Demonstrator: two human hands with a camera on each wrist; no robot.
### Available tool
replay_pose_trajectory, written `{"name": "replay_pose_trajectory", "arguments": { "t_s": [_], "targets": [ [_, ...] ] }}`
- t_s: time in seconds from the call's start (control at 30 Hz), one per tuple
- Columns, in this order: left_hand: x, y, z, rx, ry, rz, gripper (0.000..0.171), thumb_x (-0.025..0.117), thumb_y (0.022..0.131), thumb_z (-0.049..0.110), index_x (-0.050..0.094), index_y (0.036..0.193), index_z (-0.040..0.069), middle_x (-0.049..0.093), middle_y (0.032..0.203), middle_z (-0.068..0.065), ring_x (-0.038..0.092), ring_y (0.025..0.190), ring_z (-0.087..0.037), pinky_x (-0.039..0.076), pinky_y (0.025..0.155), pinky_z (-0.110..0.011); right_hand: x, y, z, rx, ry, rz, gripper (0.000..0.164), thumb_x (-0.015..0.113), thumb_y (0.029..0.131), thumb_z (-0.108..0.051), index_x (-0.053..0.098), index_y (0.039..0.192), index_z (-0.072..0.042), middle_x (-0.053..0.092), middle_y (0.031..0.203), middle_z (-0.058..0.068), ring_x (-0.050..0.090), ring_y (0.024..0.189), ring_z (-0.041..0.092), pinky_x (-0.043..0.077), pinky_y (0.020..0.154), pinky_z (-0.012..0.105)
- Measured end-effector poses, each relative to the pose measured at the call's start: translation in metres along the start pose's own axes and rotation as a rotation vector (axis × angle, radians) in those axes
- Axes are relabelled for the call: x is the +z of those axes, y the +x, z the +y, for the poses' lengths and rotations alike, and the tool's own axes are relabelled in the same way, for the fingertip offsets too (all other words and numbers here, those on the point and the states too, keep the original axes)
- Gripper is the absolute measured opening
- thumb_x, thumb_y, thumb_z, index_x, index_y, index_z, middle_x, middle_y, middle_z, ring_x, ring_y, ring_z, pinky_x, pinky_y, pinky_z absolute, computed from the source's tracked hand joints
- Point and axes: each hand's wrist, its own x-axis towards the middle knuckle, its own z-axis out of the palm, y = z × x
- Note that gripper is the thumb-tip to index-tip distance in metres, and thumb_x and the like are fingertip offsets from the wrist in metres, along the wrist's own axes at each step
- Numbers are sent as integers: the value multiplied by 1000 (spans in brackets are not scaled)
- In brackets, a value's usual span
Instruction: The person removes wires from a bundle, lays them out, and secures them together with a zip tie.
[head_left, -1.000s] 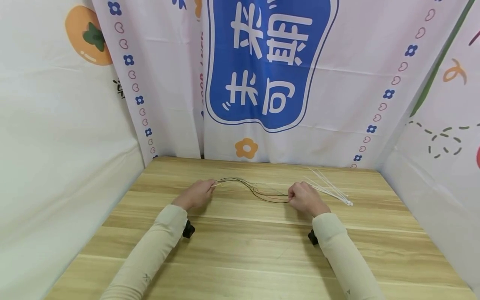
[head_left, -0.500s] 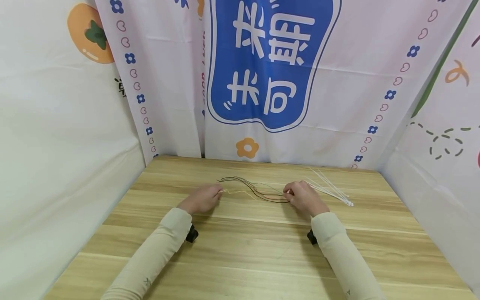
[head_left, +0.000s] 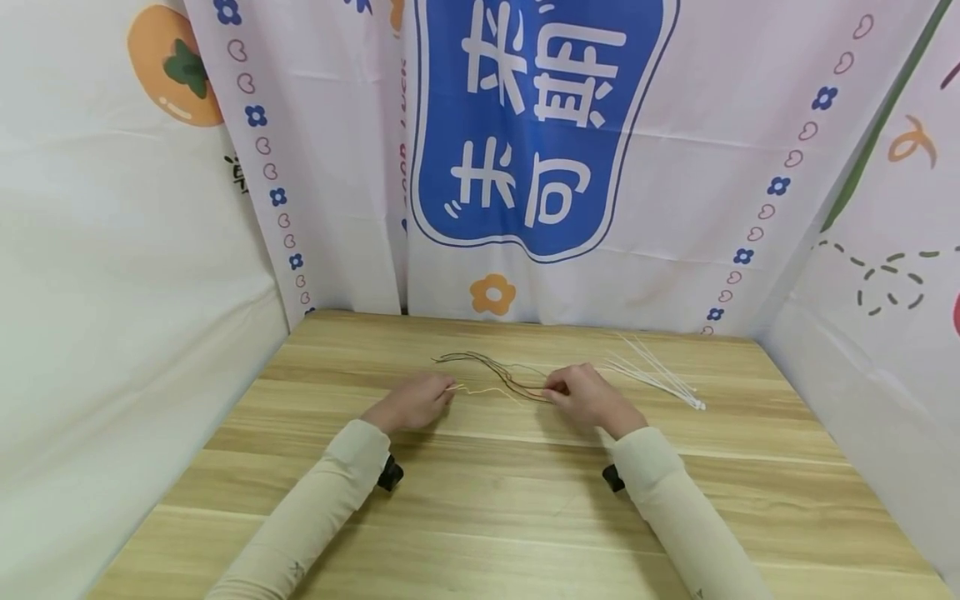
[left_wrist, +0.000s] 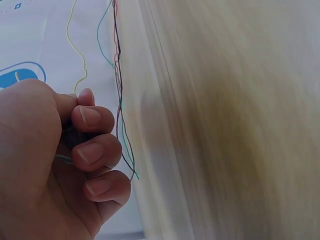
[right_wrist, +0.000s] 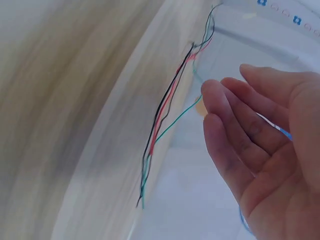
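Between thumb and index finger, my left hand (head_left: 418,402) pinches one end of a thin yellow wire (left_wrist: 70,37). The rest of that wire trails to the right in the head view. Behind it on the wooden table lies a loose, wavy bundle of black, red, green and dark wires (right_wrist: 161,107). My right hand (head_left: 590,398) is over the bundle's right end, hiding part of it in the head view. The right wrist view shows its thumb (right_wrist: 270,80) apart from loosely bent fingers, with nothing between them.
Several white cable ties (head_left: 660,375) lie fanned out on the table (head_left: 495,517) to the right of my right hand. A printed fabric curtain (head_left: 337,167) rises at the table's back edge, with white fabric along both sides.
My left hand has drawn the yellow wire away from the bundle, toward me and rightward. My right hand has let go of the wires and shifted left.
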Motion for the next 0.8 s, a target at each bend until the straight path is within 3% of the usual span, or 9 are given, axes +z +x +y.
{"name": "replay_pose_trajectory", "arguments": {
  "t_s": [0.2, 0.5, 0.8],
  "targets": [
    [5, 2, 6, 12, 31, 6, 29, 43, 114, 18, 53, 88, 15, 50, 74, 2, 43, 64, -12, 40, 64, -29, 2, 0, -15, -52, 41, -53, 21, 64, 107, -21, 80, 109, -7, 75, 84, 8, 52, 61, 8, 45, 61, 26],
    [6, 2, 17, 22, 5, 13, 28, 43, 114, 17, 53, 88, 15, 49, 75, 2, 44, 66, -12, 42, 67, -30, 6, 1, -32, -131, 62, -67, 18, 67, 105, -17, 79, 109, -5, 78, 91, 11, 59, 68, 4, 51, 64, 22],
    [11, 2, 13, 51, -48, 0, 27, 43, 115, 19, 53, 90, 16, 51, 77, 3, 44, 67, -10, 43, 68, -29, 10, 2, -34, -176, 35, -58, 12, 67, 103, -9, 78, 103, -3, 75, 86, 10, 53, 65, 3, 47, 61, 20]
  ]
}}
